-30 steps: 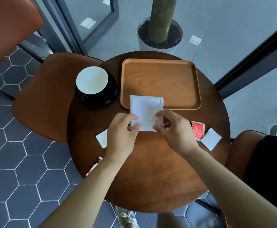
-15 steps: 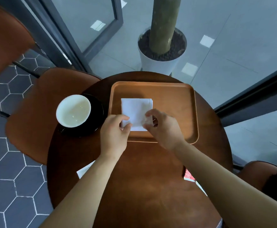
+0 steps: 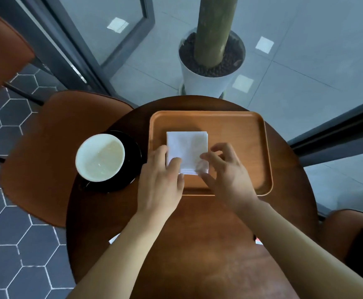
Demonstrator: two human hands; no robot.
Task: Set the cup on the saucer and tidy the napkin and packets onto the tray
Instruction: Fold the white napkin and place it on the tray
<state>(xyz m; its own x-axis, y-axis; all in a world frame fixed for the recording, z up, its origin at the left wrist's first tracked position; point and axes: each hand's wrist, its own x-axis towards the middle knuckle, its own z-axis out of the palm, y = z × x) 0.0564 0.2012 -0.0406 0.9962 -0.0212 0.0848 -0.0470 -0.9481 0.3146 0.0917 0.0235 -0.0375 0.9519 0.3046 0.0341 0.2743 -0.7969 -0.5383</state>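
A folded white napkin point(image 3: 187, 151) lies flat on the wooden tray point(image 3: 241, 124), left of the tray's middle. My left hand point(image 3: 161, 182) has its thumb resting on the napkin's near left corner, fingers relaxed along its left edge. My right hand point(image 3: 225, 175) hovers at the near right corner with fingers spread and blurred, holding nothing. The white cup point(image 3: 100, 157) stands on the black saucer point(image 3: 134, 147), left of the tray. A sliver of a white packet point(image 3: 114, 240) and a red packet point(image 3: 258, 241) show beside my forearms.
The round dark wooden table point(image 3: 197, 244) carries everything. Brown chairs stand at the left point(image 3: 53, 152) and the near right point(image 3: 344, 229). A white planter point(image 3: 206, 83) with a trunk stands beyond the table, by glass panels.
Both hands carried the napkin from the table's middle onto the tray and laid it flat. The right hand's fingers have opened off it. The view tilted forward.
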